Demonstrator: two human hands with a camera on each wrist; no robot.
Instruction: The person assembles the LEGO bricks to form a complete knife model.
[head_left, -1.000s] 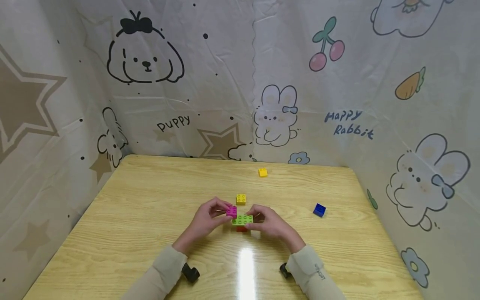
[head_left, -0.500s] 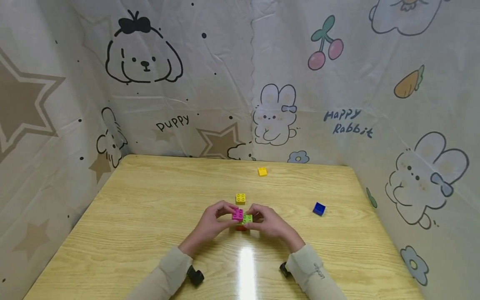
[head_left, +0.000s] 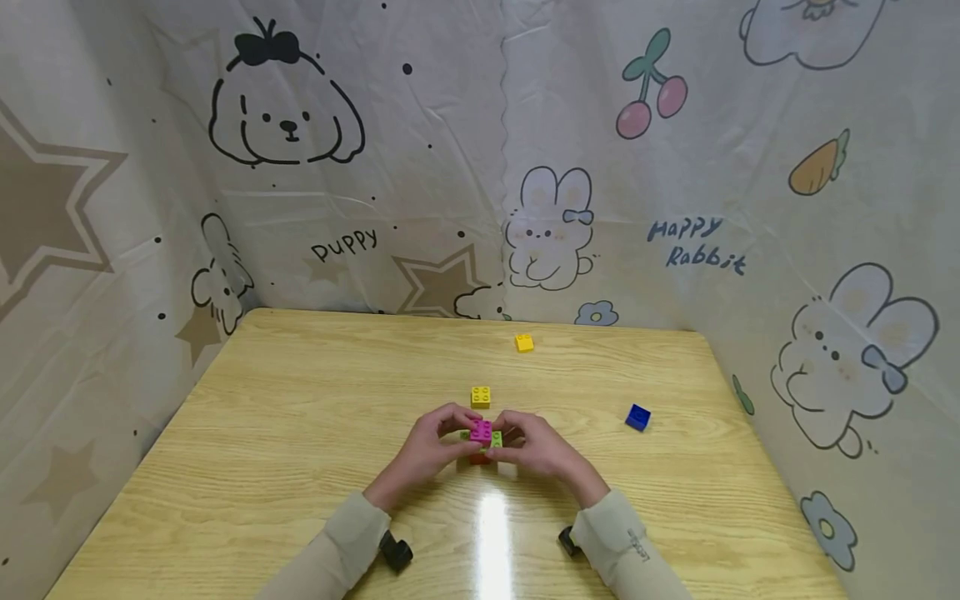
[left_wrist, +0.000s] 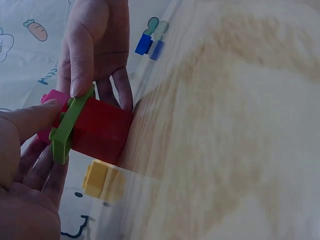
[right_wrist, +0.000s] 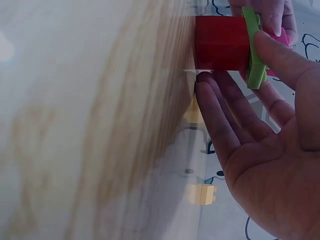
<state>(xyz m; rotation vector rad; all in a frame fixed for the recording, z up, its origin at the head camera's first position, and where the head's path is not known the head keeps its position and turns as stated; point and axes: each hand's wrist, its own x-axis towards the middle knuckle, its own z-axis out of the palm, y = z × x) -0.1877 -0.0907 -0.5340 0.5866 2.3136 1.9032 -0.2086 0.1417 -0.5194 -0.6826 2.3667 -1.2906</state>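
Observation:
In the middle of the table stands a small stack of toy building bricks. A red brick (left_wrist: 102,131) forms its base, with a thin lime-green brick (head_left: 497,439) lying across the top. My left hand (head_left: 429,443) pinches a magenta brick (head_left: 481,431) between thumb and fingers, right on the green one's studs near its middle. From the other side my right hand (head_left: 538,447) grips the green brick, thumb on its near edge and fingers behind. The right wrist view shows the red brick (right_wrist: 222,44) resting on the table.
Just behind the stack sits a yellow brick (head_left: 481,397). Another yellow brick (head_left: 524,342) lies near the table's far edge, and a blue brick (head_left: 638,417) is off to the right. A printed cloth (head_left: 420,217) hangs around the wooden table (head_left: 315,367).
My left hand has carried the magenta brick rightward, from the green brick's left end to over its middle. My right hand has stayed on the green brick.

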